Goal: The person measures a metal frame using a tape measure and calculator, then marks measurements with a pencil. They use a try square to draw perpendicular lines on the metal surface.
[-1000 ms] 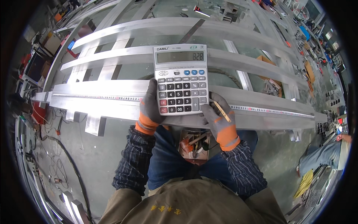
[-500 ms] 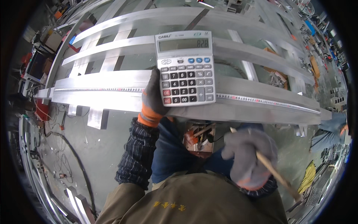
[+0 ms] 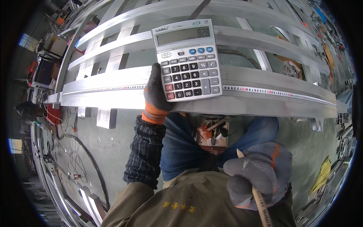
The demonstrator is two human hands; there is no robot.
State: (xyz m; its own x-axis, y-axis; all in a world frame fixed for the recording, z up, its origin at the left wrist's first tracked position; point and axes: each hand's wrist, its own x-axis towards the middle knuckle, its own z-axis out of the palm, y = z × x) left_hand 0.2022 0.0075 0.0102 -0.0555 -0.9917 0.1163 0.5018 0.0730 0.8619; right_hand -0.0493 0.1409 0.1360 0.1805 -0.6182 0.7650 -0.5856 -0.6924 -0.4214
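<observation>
My left hand (image 3: pixel 155 90), in a grey glove with an orange cuff, grips a silver calculator (image 3: pixel 188 60) by its left side, thumb along the edge. Its grey display shows digits and faces me. Just behind it, a tape measure (image 3: pixel 261 91) lies stretched along a wide aluminium profile (image 3: pixel 151 108); the calculator hides the tape's middle. At lower right, clear of the profile, my gloved right hand (image 3: pixel 261 174) is closed around a wooden handle (image 3: pixel 261 208). One pale end pokes out above the fingers; the other runs past the picture's lower edge, so the tool's kind stays hidden.
More aluminium bars (image 3: pixel 124 45) form a frame beyond the profile. Between my legs on the floor stands a toolbox (image 3: pixel 213 143) with assorted tools. A black cable (image 3: pixel 90 159) curves across the floor at left. Yellow cloth (image 3: pixel 321 174) and stacked metal stock lie at right.
My right hand has turned and come closer, swinging the handle more upright. The calculator has tilted slightly and shifted up in view. The whole view has shifted a little.
</observation>
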